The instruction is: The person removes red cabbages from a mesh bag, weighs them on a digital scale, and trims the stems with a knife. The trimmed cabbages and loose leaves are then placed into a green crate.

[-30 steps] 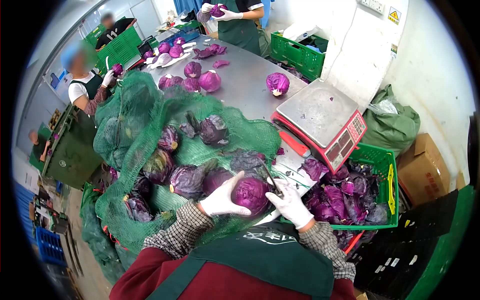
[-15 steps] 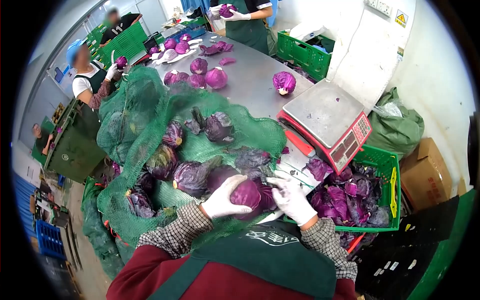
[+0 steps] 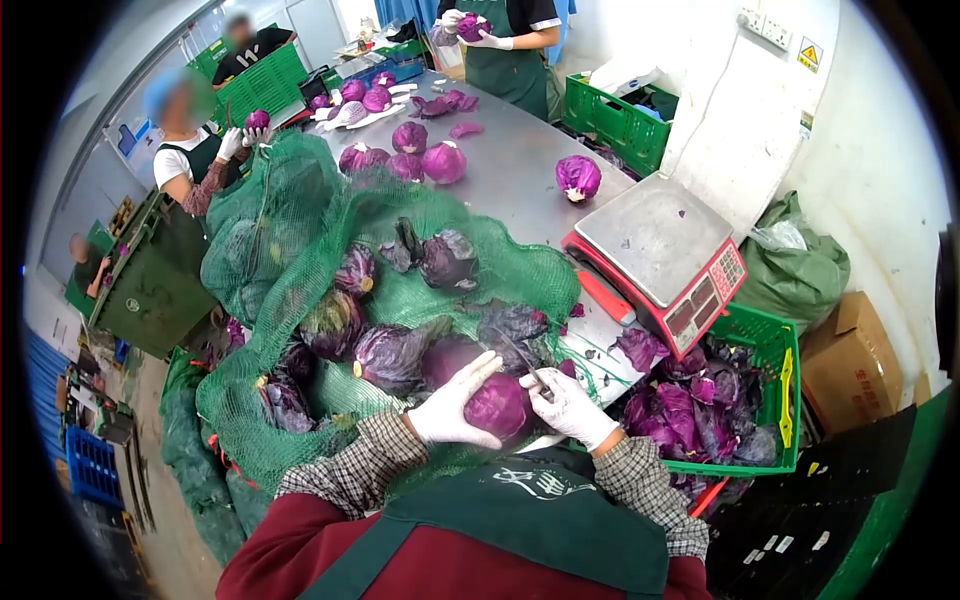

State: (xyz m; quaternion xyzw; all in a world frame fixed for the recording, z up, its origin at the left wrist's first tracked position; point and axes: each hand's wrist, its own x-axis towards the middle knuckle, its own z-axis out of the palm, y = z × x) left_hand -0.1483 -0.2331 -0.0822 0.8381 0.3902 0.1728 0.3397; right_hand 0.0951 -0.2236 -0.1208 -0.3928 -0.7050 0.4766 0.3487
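Observation:
In a white glove, my left hand [image 3: 455, 405] is wrapped round the left side of a peeled purple cabbage [image 3: 500, 408] in front of my apron. My right hand [image 3: 570, 408], also gloved, grips a small knife [image 3: 524, 362] at the cabbage's right side, its blade slanting up and away to the left. Just beyond lie unpeeled cabbages with dark outer leaves, among them one [image 3: 390, 357] on the green mesh sack [image 3: 400, 285]. Another round purple cabbage [image 3: 448, 362] sits partly hidden behind my left hand.
A red-edged scale [image 3: 655, 240] stands at the right, with an orange-red handled tool [image 3: 604, 297] beside it. Below is a green crate [image 3: 770, 350] of stripped leaves. Peeled cabbages [image 3: 444, 162] lie on the metal table [image 3: 510, 165]. Co-workers stand at the far side and left.
My right hand has closed on the knife, which now shows above the cabbage; before, its fingers were at the cabbage's leaves. The cabbage has turned slightly in my left hand.

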